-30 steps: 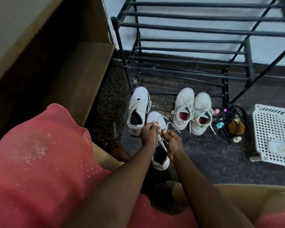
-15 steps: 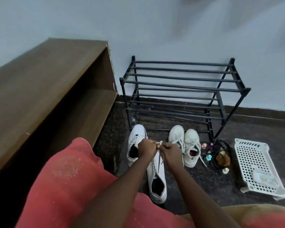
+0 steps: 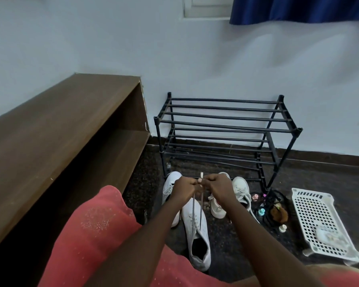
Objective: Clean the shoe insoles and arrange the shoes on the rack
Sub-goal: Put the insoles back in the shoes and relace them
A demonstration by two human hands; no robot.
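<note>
- Both my arms reach out in front of me, side by side, over my pink dress (image 3: pixel 95 228).
- My left hand (image 3: pixel 183 188) is curled up small. Its fingers and thumb pinch the lace (image 3: pixel 196 210).
- My right hand (image 3: pixel 218 188) is curled the same way. It pinches the lace too.
- My two hands are up in the air, close together. Their fingertips nearly meet in the middle, and the backs of my hands face up at me.
- One white end of the lace pokes up between my hands.
- Two bits of lace run down tight from my hands to the shoe (image 3: pixel 197 235).
- The shoe is white. It lies on the dark floor (image 3: pixel 319 179) under my hands, between my arms. Its toe points at the rack (image 3: pixel 226 125) and its open end points at me.
- The rack is black and stands by the wall (image 3: pixel 195 59), past my hands.
- A second shoe (image 3: pixel 170 183) lies just beside the first, on its left. My left hand hides part of it.
- A pair (image 3: pixel 240 189) of white shoes sits on the floor in front of the rack. My right hand hides part of it.
- A white basket (image 3: pixel 319 210) with holes sits far to the right. Some small things (image 3: pixel 276 212) lie between it and the pair.
- A brown shelf (image 3: pixel 60 131) runs along my left side.
</note>
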